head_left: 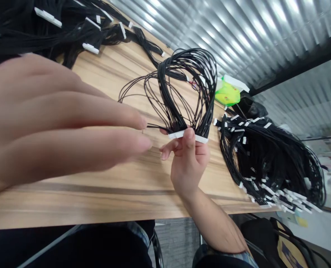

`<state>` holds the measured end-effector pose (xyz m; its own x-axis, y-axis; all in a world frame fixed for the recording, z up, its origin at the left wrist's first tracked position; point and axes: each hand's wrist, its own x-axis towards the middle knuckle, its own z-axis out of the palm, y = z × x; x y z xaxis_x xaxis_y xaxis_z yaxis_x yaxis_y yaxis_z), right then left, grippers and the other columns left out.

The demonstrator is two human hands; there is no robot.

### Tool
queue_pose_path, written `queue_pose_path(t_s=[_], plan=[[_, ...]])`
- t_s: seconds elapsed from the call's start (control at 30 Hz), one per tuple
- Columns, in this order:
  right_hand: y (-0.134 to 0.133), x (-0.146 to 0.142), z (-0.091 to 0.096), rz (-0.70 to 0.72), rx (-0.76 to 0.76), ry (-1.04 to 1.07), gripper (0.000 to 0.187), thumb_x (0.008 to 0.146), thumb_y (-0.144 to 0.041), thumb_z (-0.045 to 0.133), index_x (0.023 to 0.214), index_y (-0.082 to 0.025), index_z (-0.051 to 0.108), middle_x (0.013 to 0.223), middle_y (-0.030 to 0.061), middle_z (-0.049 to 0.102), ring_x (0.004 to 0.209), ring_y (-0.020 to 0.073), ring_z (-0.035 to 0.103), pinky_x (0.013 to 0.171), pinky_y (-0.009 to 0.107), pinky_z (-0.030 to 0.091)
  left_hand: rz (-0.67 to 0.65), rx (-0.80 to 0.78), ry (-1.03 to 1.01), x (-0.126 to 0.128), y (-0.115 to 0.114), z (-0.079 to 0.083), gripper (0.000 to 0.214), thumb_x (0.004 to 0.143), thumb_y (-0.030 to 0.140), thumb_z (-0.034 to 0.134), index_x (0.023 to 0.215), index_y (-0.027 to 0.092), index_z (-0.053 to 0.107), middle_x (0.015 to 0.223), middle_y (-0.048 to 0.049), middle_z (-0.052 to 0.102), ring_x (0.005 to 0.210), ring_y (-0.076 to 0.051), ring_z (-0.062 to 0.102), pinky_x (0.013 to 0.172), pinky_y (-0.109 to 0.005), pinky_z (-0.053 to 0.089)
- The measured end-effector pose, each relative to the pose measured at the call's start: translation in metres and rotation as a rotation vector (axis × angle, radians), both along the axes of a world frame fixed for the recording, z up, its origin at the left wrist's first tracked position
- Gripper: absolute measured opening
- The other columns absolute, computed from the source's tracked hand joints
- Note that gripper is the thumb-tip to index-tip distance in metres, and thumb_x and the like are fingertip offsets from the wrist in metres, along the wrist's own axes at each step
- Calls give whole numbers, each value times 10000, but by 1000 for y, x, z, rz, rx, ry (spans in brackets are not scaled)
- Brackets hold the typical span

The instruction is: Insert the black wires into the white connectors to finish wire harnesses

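My right hand (188,160) grips a white connector strip (176,135) with the thumb in front and fingers behind. From that strip a bundle of thin black wires (165,85) rises and loops over above the table, forming a wire harness. A few loose wires bow out to its left. Close to the camera and blurred, my left hand (65,123) stretches its fingers toward the harness. A narrow gap shows between its fingertips, and I see nothing held there. Some wires pass behind those fingertips.
Black harnesses with white connectors (48,17) heap up at the far left. Another large coiled pile (266,160) lies at the right edge of the wooden table (104,201). A bright green packet (227,93) sits beside the corrugated metal wall (224,33).
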<state>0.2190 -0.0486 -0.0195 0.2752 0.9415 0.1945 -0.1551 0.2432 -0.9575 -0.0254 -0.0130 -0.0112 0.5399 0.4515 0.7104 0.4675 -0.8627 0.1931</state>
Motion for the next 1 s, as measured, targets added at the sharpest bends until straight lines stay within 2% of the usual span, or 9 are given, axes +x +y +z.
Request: queue_pose_path(t_s=[0.07,0.17,0.3,0.4,0.5,0.67,0.77,0.87,1.0], plan=[[-5,-3,-3,53,-1,27,251,917,-444,745,771,-242,714,646,-50,783,368,93,616,432,242,581,61,248,32,11,4,1,435,971,342,590,1403,374,629,1078,104,789,874,-111,718,776,-337,489],[-11,-6,-7,121,-12,66,214,917,-419,769,800,-241,747,571,-78,726,384,89,635,426,212,562,84,299,122,30,7,2,189,1025,290,552,1128,256,707,912,93,785,716,-95,710,680,-258,491],[-14,-7,-7,149,-35,40,234,923,-406,769,773,-231,731,559,-85,705,396,87,643,438,209,573,114,248,148,35,5,1,243,1071,252,497,1091,296,735,962,103,777,775,-108,730,731,-270,525],[-13,-6,-8,148,-54,-9,270,913,-434,770,756,-222,712,551,-83,693,397,95,644,426,217,574,58,11,191,33,8,5,393,1112,374,383,1030,343,765,855,91,741,756,-116,701,722,-282,522],[-12,-6,-9,168,-74,-51,258,905,-445,769,789,-221,720,577,-73,712,402,97,645,415,220,574,20,-187,332,37,12,15,653,1119,488,185,966,288,787,802,36,677,766,-125,662,727,-298,529],[-10,-5,-7,180,-64,-70,254,913,-423,763,764,-220,727,559,-71,706,413,91,646,423,204,564,46,-200,470,43,12,22,758,1104,363,31,1050,232,776,825,0,617,897,-156,662,756,-315,528],[-10,-3,-6,166,-57,-39,234,915,-410,773,777,-224,740,558,-73,711,430,85,654,456,197,571,81,-233,352,39,9,16,679,1115,398,107,1083,280,775,950,15,680,915,-149,662,792,-331,530],[-11,-3,-6,165,-66,-26,231,912,-408,780,773,-227,742,570,-75,713,442,89,666,466,202,576,99,-188,246,36,8,11,604,1117,442,214,987,283,783,959,42,695,857,-119,643,792,-322,521],[-11,-4,-6,180,-79,-36,235,903,-420,781,777,-226,743,609,-66,733,429,93,661,432,211,565,91,-184,310,40,11,12,633,1112,396,177,918,246,760,930,27,663,902,-145,674,774,-332,540]])
